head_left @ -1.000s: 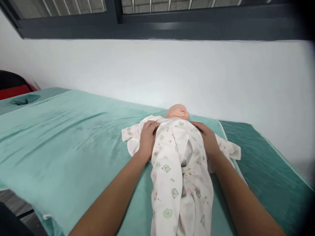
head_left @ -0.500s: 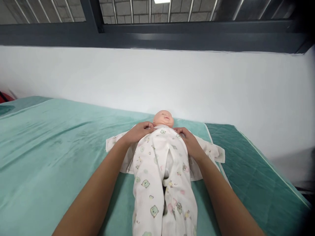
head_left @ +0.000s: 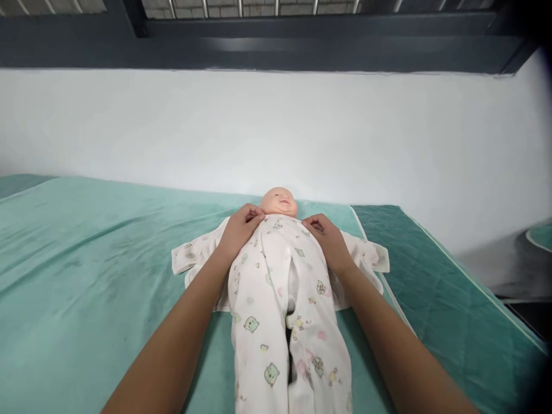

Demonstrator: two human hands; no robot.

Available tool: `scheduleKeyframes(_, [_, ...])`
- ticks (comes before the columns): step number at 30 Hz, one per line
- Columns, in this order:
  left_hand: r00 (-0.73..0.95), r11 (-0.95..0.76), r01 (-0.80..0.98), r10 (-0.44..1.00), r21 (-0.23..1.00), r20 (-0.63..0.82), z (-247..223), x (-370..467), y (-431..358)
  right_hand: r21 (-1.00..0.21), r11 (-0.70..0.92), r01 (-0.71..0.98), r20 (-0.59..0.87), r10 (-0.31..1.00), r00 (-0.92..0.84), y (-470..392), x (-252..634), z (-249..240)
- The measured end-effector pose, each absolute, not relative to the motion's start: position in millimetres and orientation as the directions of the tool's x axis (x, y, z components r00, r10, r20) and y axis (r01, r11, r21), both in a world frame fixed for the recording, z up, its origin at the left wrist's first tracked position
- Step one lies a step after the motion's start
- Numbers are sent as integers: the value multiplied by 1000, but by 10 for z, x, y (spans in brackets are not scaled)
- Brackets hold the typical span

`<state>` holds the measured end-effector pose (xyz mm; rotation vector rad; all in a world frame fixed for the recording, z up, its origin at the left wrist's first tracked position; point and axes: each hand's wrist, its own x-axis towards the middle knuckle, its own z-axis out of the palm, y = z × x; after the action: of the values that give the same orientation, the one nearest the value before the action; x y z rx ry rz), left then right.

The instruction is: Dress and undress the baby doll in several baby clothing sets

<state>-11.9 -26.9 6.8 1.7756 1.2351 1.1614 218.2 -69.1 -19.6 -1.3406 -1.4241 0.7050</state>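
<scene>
A baby doll lies face up, its head near the wall. White baby pants with small printed animals stretch over its front from just below the chin, legs toward me. At the upper left corner of the pants, my left hand has its fingers closed on the edge. My right hand pinches the opposite corner by the doll's other shoulder. Beneath, a white baby shirt spreads its sleeves out to both sides. The doll's arms and body are hidden under the cloth.
A light green sheet with wrinkles covers the surface. Darker quilted green fabric lies to the right. Behind the doll rises a white wall, topped by a dark window frame with metal bars beyond.
The view has shifted slightly, tilting down. Both hands keep their grip on the pants' upper edge, and the cloth at the top lies a little flatter, with a diagonal fold on its left.
</scene>
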Motion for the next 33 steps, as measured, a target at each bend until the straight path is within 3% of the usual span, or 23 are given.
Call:
scheduleKeyframes(5, [202, -362, 289, 928, 886, 313, 73, -120, -273, -875, 269, 402, 340, 933, 116, -781, 2200, -194])
scheduleKeyframes(13, [8, -490, 261, 863, 832, 506, 41, -64, -253, -834, 307, 459, 471, 829, 301, -1407, 2111, -204])
scheduleKeyframes(19, [-155, -527, 418, 761, 740, 630, -79, -171, -740, -924, 108, 366, 266, 870, 415, -2575, 1954, -391])
scheduleKeyframes(25, [-30, -582, 515, 722, 630, 691, -258, -407, -1988, -913, 91, 397, 241, 907, 346, -3646, 1723, -647])
scheduleKeyframes(29, [205, -551, 468, 828, 691, 522, -463, -569, -2927, -815, 227, 533, 381, 903, 197, -3872, 1637, -698])
scheduleKeyframes(33, [241, -492, 539, 867, 683, 435, -630, -570, -3449, -750, 270, 603, 429, 894, 133, -3813, 1609, -710])
